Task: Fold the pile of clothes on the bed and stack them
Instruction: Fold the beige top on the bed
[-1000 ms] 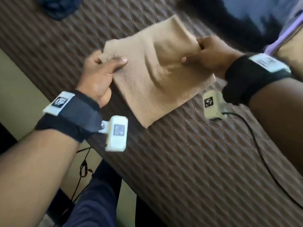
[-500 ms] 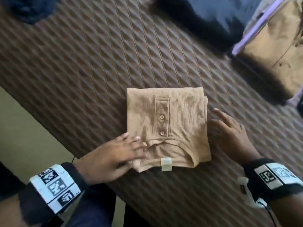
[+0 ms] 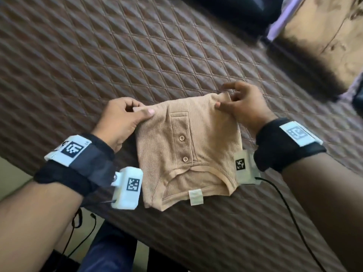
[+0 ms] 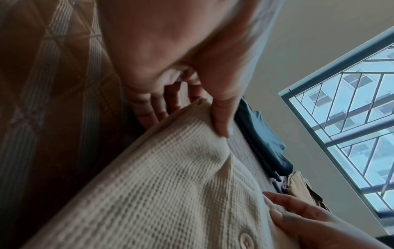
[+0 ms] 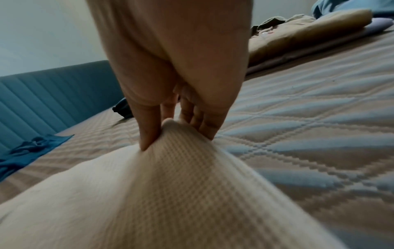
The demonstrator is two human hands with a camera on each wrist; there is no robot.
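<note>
No readable text; wrist bands point(image 3: 73, 149) carry coded markers only

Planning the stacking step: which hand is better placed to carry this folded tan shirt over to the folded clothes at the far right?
Probably the right hand: it pinches the tan shirt's far right corner, on the side of the folded clothes.

The folded shirt point(image 3: 188, 154) lies on the bed point(image 3: 117, 55) between both hands, other clothes point(image 3: 324, 42) behind.
</note>
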